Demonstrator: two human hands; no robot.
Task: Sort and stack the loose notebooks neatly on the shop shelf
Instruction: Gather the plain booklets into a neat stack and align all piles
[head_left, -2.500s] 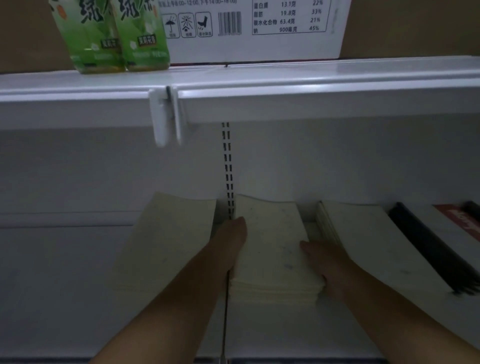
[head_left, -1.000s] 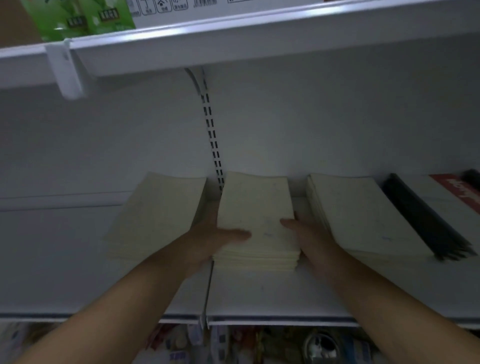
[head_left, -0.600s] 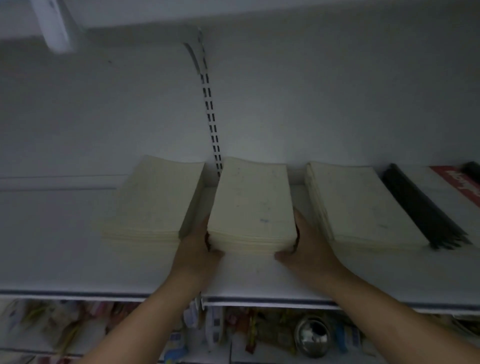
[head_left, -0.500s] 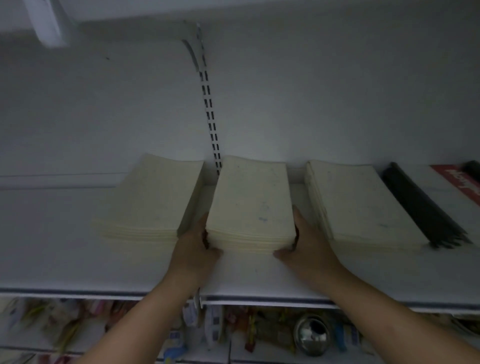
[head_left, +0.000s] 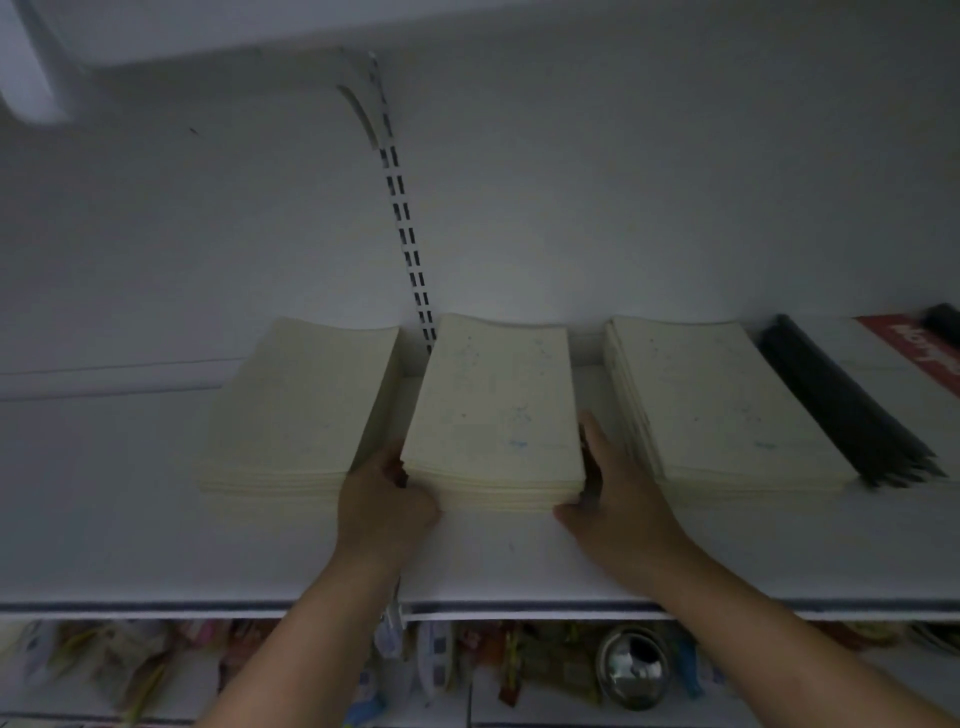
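A cream-coloured stack of thin paper notebooks (head_left: 496, 415) is lying flat at the centre of the frame on the white metal shelf (head_left: 156, 519), its long sides running toward the back wall. The left hand (head_left: 382, 499) is gripping the stack's near left corner, fingers curled against the side and thumb tucked along the front edge. The right hand (head_left: 618, 499) is pressing flat against the stack's right side, fingers straight and together, with the thumb reaching across the bottom of the front edge.

A second cream notebook pile (head_left: 296, 410) is sitting just to the left of centre and a third cream pile (head_left: 722, 405) just to the right, each parted from the middle one by a narrow gap. At the right of the frame a pile of black-spined books (head_left: 841, 410) is resting beside a red-printed cover (head_left: 914, 348). A white slotted upright strip (head_left: 405, 223) is running up the back wall above centre. Along the bottom of the frame, a shiny round metal bowl (head_left: 631, 667) is showing among blurred packets on a lower shelf.
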